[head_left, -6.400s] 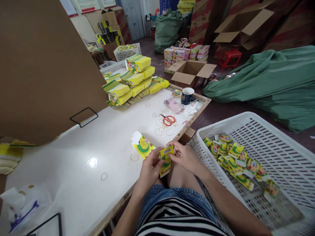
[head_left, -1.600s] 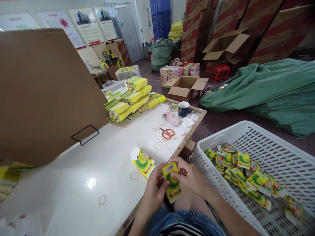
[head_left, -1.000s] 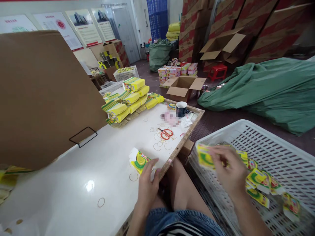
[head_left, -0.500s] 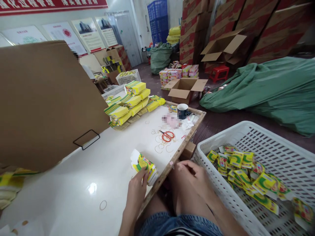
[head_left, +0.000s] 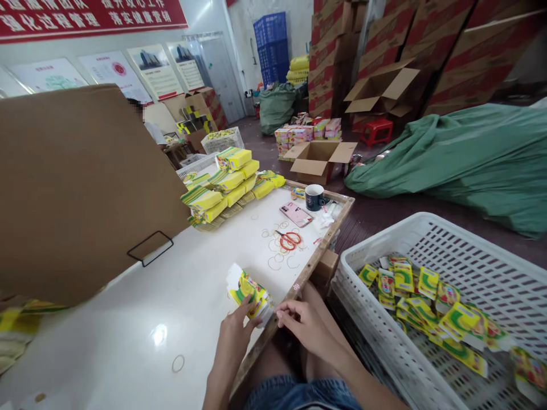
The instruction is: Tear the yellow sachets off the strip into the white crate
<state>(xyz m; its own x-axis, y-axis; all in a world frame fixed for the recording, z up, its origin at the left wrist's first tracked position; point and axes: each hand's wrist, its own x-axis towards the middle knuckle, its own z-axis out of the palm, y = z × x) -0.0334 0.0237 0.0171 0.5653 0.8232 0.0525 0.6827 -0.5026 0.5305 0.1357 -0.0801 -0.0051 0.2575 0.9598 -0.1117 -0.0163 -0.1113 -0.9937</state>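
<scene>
On the white table top, near its wooden front edge, lies a yellow and green printed carton (head_left: pixel 253 291) with white flaps, perhaps several flat ones stacked. My left hand (head_left: pixel 234 330) grips its near side, with the fingers on top and the thumb at the near end. My right hand (head_left: pixel 305 327) hovers by the table edge, just right of the carton and apart from it. Its fingers are curled in towards the thumb, and nothing shows between them. Beyond the carton, red-handled scissors (head_left: pixel 290 240) lie among several rubber bands (head_left: pixel 273 262).
At my right, a white perforated basket (head_left: pixel 354 253) holds several small yellow packs (head_left: pixel 459 319). Stacked yellow cartons (head_left: pixel 233 196) stand at the table's far side. A pink phone (head_left: pixel 296 214) and a dark mug (head_left: pixel 314 199) sit near the far corner. A large cardboard sheet (head_left: pixel 85 188) rises at left.
My right hand has moved left, from beside the basket to the table edge near the carton. My left hand stays at the carton, its thumb now further out.
</scene>
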